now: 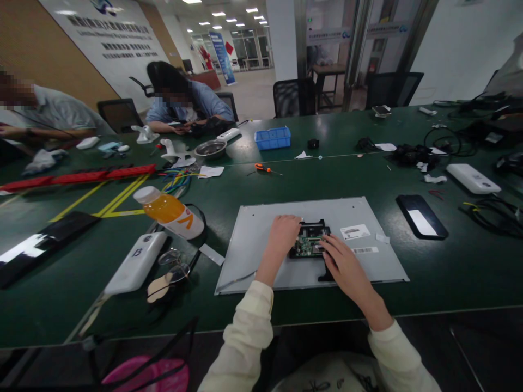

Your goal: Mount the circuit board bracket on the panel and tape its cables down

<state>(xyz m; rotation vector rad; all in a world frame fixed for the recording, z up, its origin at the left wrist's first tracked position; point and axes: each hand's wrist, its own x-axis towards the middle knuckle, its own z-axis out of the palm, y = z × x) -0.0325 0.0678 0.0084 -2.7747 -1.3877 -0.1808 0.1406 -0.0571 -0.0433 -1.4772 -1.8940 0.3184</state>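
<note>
A flat grey metal panel [261, 228] with printed labels lies on the green table in front of me. On its middle rests a black bracket [321, 223] that carries a green circuit board [304, 246]. My left hand [285, 231] is closed at the bracket's left edge, its fingertips partly hidden behind it. From the right, my right hand [341, 256] grips the bracket's right side, with fingertips over the board's edge. A thin cable [241, 279] runs across the panel's lower left.
Left of the panel stand an orange juice bottle [169, 212], a white power bank [137, 262] and glasses [175, 267]. A black phone [420, 216] lies right. Farther back are a screwdriver [263, 169], a blue basket [273, 138] and a metal bowl [210, 148]. Two people sit across the table.
</note>
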